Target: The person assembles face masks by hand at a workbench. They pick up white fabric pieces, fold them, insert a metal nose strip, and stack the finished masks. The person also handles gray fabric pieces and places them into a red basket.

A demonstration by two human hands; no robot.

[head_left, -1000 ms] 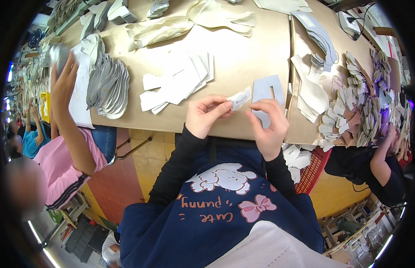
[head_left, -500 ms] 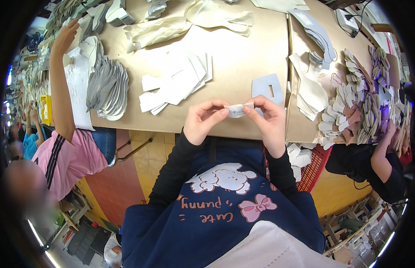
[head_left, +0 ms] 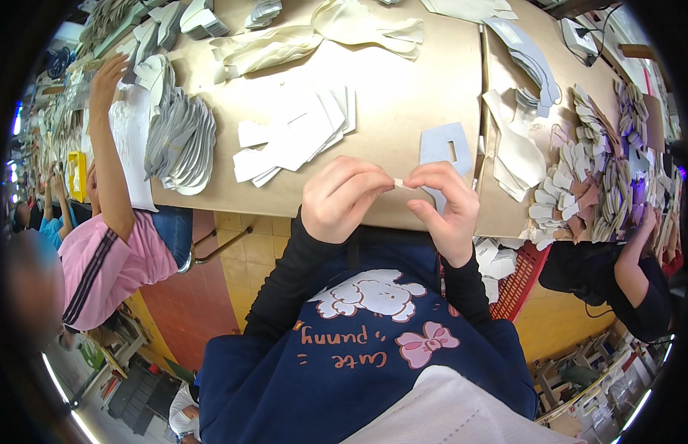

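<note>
My left hand [head_left: 342,198] is closed in a pinch above the table's near edge. A small white label [head_left: 398,183] pokes out from its fingertips; most of it is hidden by the fingers. My right hand [head_left: 449,203] faces it, with thumb and index finger spread apart. Its index fingertip is at the label's free end. Behind the right hand lies a pale grey-blue cut piece [head_left: 436,140] with a slot, partly covered by the fingers. Farther left, white cut pieces [head_left: 296,140] overlap in a fanned pile.
Stacked grey pieces [head_left: 179,140] stand at the left, near a co-worker's arm [head_left: 111,148]. Cream pieces [head_left: 270,50] lie at the back. On the right are bundled pieces [head_left: 569,189] and another person's arm [head_left: 634,255]. A red basket [head_left: 527,275] is below the table edge.
The label was stretched flat between both hands; now it is mostly gathered in my left fingers. My right thumb has come away from it.
</note>
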